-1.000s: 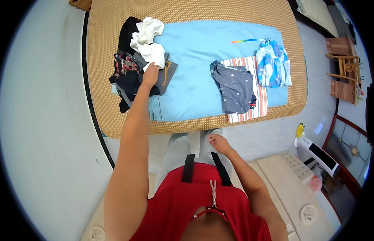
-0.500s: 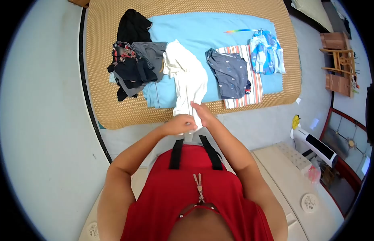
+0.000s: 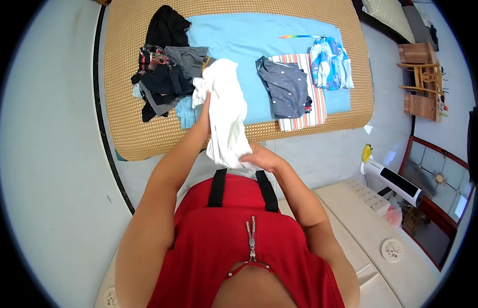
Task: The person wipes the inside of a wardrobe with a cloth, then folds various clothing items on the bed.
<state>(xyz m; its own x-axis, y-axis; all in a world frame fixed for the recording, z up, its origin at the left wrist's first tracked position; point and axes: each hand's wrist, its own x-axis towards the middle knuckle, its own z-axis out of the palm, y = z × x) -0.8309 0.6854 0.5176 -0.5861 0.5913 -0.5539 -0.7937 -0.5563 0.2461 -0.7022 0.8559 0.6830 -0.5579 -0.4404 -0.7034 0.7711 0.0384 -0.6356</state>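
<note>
A white garment [image 3: 227, 113], its exact kind unclear from the folds, hangs lengthwise between my hands over the near edge of the bed. My left hand [image 3: 205, 117] grips its left side partway up, with most of the fingers hidden behind the cloth. At the lower right corner, my right hand [image 3: 263, 157] is closed on the fabric, thumb on top. Left of the garment lies a heap of dark clothes [image 3: 164, 84]. To its right, a dark blue patterned shirt [image 3: 285, 87] rests on a striped cloth [image 3: 313, 120].
A light blue sheet [image 3: 234, 31] covers part of the woven bed mat [image 3: 146, 146]. A blue-and-white patterned cloth [image 3: 331, 64] lies at the right, near a rainbow-coloured strip [image 3: 295, 36]. Beyond the bed stand a white tower fan [image 3: 393, 181] and a wooden chair [image 3: 424, 76].
My left hand has moved up and left along the white garment, from its near end. The garment has lifted and swung left towards the dark heap. My right hand still holds the near end.
</note>
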